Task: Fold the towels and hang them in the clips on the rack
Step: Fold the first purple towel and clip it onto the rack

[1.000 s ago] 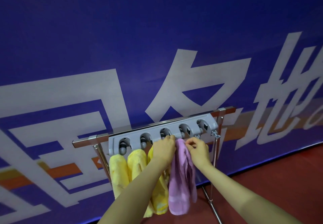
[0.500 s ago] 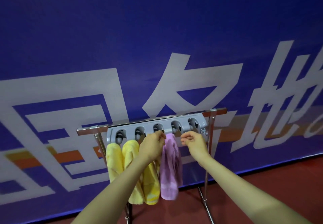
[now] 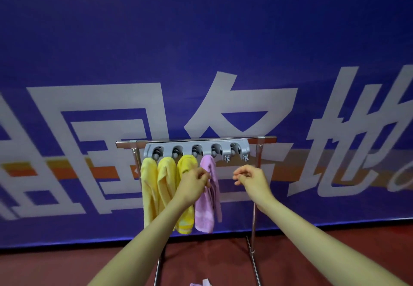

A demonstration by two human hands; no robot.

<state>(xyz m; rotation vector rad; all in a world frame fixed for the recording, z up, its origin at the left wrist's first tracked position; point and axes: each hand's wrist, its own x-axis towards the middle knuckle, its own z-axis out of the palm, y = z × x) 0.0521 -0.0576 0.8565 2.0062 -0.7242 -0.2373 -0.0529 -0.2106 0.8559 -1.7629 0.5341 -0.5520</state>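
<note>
A grey clip bar [image 3: 196, 146] sits on a chrome rack [image 3: 266, 139]. Three yellow towels [image 3: 164, 180] hang folded from its left three clips. A pink towel [image 3: 206, 205] hangs from the fourth clip. The fifth clip [image 3: 235, 153] holds nothing. My left hand [image 3: 194, 182] is in front of the third yellow towel, fingertips at the pink towel's left edge; whether it pinches the cloth is unclear. My right hand [image 3: 251, 178] hovers right of the pink towel, fingers loosely curled and apart, holding nothing.
A blue banner wall [image 3: 201, 51] with large white characters stands right behind the rack. The rack's legs [image 3: 253, 247] stand on a dark red floor [image 3: 335, 241]. A bit of pink cloth [image 3: 200, 283] shows at the bottom edge.
Both hands have dropped from the clips and drawn back. The right hand has let go of the pink towel, which now hangs on its own. The view has pulled back.
</note>
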